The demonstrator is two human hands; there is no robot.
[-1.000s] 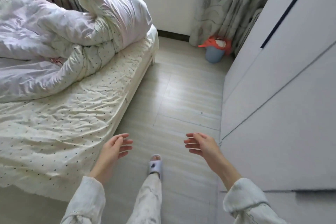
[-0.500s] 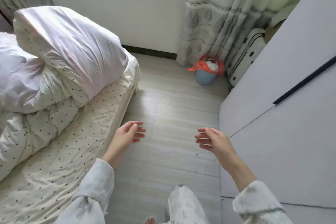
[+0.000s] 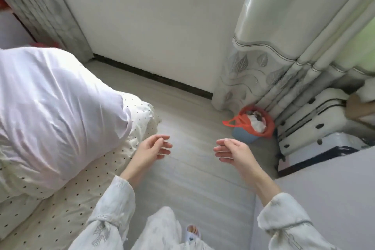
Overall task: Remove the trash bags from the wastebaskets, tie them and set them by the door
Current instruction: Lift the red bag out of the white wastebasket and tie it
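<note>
Blue wastebasket (image 3: 244, 137) with red trash bag (image 3: 251, 121): on floor beside curtain (image 3: 253, 67), full. Left hand (image 3: 151, 151) and right hand (image 3: 233, 151): near wastebasket, fingers relaxed, holding nothing.

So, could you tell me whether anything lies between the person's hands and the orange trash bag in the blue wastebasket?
Nothing visible does. Bare floor runs from the left hand and right hand to the orange trash bag in the blue wastebasket. The curtain and white suitcase stand behind and beside it.
</note>
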